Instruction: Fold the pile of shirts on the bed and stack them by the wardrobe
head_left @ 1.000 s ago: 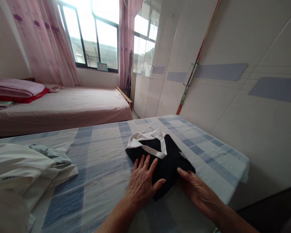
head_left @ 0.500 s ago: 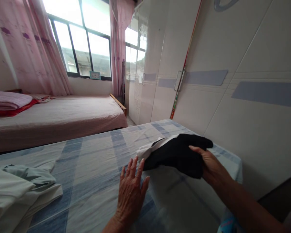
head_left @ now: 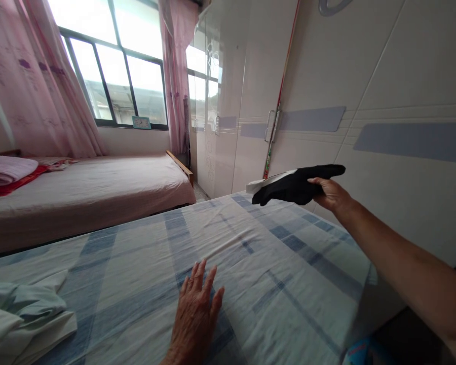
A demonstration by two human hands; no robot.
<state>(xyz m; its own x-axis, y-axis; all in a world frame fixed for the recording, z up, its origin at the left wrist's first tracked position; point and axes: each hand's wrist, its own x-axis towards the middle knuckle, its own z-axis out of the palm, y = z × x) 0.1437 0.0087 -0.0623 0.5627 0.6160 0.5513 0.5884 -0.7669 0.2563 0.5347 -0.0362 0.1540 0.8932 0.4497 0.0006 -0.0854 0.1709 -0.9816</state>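
My right hand is closed round one end of a folded black and white garment, thumb on top. It holds the cloth up over the far right corner of the bed, and the white part shows along the garment's upper left edge. What kind of garment it is I cannot make out. Nearer to me, my left hand rests palm down with fingers spread on the blue and white checked sheet, holding nothing.
At the near left lies a heap of pale white and greenish clothes. A second bed with a pink sheet stands beyond, under the window. White wardrobes run close along the right side. A small clock stands on the sill.
My right hand has lifted the black and white garment off the checked sheet and carried it farther away. My left hand no longer lies beside the garment and has shifted slightly nearer.
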